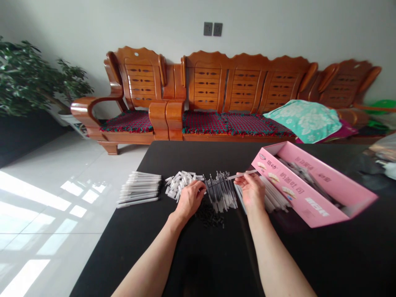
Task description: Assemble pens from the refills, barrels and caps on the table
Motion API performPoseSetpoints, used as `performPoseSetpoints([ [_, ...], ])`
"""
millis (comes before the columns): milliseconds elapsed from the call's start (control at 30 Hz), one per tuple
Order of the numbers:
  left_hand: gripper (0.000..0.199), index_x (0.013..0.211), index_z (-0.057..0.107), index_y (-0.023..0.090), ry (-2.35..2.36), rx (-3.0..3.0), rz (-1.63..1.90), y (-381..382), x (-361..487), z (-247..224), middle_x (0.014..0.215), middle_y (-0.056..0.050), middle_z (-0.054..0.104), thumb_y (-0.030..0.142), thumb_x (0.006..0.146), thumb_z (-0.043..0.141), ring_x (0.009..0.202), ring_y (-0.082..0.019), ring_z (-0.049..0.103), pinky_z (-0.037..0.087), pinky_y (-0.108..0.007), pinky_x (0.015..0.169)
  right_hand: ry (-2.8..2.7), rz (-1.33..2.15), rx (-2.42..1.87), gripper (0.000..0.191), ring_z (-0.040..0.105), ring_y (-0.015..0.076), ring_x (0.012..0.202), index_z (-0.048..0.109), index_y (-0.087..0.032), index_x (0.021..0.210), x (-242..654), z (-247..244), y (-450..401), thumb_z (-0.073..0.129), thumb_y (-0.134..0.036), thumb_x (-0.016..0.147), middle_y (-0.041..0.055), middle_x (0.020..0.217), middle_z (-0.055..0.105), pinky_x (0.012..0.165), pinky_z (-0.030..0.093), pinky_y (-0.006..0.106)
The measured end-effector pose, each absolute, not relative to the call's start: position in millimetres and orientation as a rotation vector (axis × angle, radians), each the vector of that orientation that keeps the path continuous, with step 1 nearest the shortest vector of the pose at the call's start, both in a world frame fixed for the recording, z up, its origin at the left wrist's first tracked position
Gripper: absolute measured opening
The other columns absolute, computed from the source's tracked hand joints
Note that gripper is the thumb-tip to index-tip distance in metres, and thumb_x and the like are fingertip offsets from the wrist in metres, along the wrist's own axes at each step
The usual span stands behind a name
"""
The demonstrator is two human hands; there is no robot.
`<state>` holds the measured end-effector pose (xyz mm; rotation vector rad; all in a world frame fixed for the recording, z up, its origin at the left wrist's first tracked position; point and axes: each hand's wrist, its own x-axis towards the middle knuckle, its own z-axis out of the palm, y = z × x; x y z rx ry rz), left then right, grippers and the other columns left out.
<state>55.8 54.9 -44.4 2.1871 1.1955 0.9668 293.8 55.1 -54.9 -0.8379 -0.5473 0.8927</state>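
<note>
My right hand (254,193) pinches a translucent white pen barrel (243,175), held nearly level above the table. My left hand (191,199) has its fingers closed at the left edge of a pile of dark pen refills (221,192); what is between the fingertips is too small to make out. White pen caps (179,183) lie heaped just beyond the left hand. Small black plugs (210,216) are scattered on the near side of the refills. More empty barrels (274,196) lie beneath and right of my right hand.
Assembled-looking white pens (140,187) lie in a row at the table's left. A pink box (287,185) with grey contents stands at the right on the black table (216,264). Behind are a wooden sofa (244,82) and a turquoise cushion (309,119).
</note>
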Motion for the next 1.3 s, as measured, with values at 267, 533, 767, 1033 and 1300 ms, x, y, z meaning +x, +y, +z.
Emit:
performPoseSetpoints([
  [267, 0.014, 0.087, 0.065, 0.020, 1.176, 2.144, 1.014, 54, 58, -42, 0.086, -0.002, 0.065, 0.013, 0.088, 0.054, 0.077, -0.014, 0.061, 0.047, -0.026, 0.075, -0.604, 0.945, -0.850, 0.025, 0.071, 0.0174, 0.053, 0.061, -0.017, 0.085, 289, -59, 56, 0.079, -0.021, 0.068, 0.0060, 0.071, 0.077, 0.052, 0.061, 0.028],
  [533, 0.015, 0.096, 0.065, 0.018, 0.925, 1.735, 0.973, 45, 70, -45, 0.081, -0.002, 0.068, 0.014, 0.082, 0.059, 0.069, -0.013, 0.065, 0.052, -0.024, 0.065, -0.693, 1.181, -0.893, 0.024, 0.070, 0.0169, 0.051, 0.062, -0.017, 0.084, 272, -56, 52, 0.079, -0.023, 0.068, 0.0071, 0.073, 0.077, 0.048, 0.060, 0.026],
  [767, 0.019, 0.093, 0.064, 0.018, 0.902, 1.675, 1.015, 43, 76, -49, 0.077, -0.001, 0.069, 0.027, 0.078, 0.073, 0.068, -0.014, 0.065, 0.052, -0.023, 0.063, -0.713, 1.330, -0.944, 0.066, 0.066, 0.0160, 0.046, 0.054, -0.018, 0.127, 261, -49, 46, 0.079, -0.024, 0.067, 0.0029, 0.071, 0.076, 0.043, 0.055, 0.026],
  [1033, 0.012, 0.089, 0.068, 0.019, 1.404, 1.824, 1.288, 63, 48, -44, 0.080, -0.002, 0.069, 0.028, 0.088, 0.059, 0.068, -0.014, 0.062, 0.050, -0.027, 0.069, -0.731, 1.263, -0.834, 0.049, 0.064, 0.0146, 0.048, 0.061, -0.023, 0.120, 274, -45, 47, 0.073, -0.025, 0.072, -0.0003, 0.068, 0.072, 0.043, 0.053, 0.024],
  [1300, 0.015, 0.095, 0.073, 0.022, 1.406, 2.351, 0.931, 60, 57, -50, 0.094, -0.005, 0.069, 0.020, 0.085, 0.063, 0.092, -0.022, 0.060, 0.045, -0.036, 0.086, -0.751, 1.302, -0.795, 0.015, 0.065, 0.0156, 0.054, 0.068, -0.019, 0.087, 273, -48, 46, 0.071, -0.024, 0.074, 0.0024, 0.068, 0.071, 0.048, 0.055, 0.027],
])
